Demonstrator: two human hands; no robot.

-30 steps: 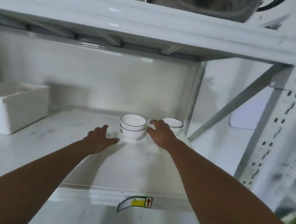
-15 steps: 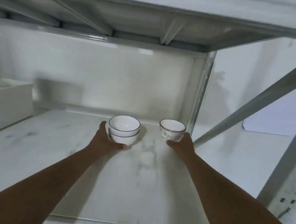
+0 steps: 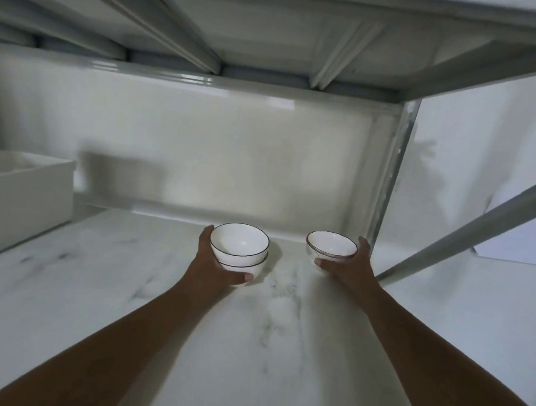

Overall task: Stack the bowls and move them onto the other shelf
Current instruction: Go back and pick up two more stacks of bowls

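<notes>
My left hand (image 3: pixel 213 267) curls around a stack (image 3: pixel 240 252) of two white bowls with thin dark rims, one nested inside the other; my thumb wraps the front of the lower bowl and my fingers reach round its far left side. My right hand (image 3: pixel 348 265) cups a single bowl (image 3: pixel 331 248) of the same kind, thumb across its front and fingers up along its right side, so each hand has a firm hold of its load. The single bowl sits tilted a little toward me and to the left. I cannot tell whether either load is resting on the shelf (image 3: pixel 250 344) or lifted just clear of it, since my hands hide the bases. The stack and the single bowl are apart, side by side, toward the back right of a white shelf with faint grey marbling. Both of my bare forearms stretch forward from the bottom corners. A white bin (image 3: pixel 19 207) stands at the far left of the shelf, well apart from the bowls. Overhead is the ribbed underside of the next shelf up (image 3: pixel 272 35), and a grey diagonal brace (image 3: pixel 467 235) runs along the right side.
</notes>
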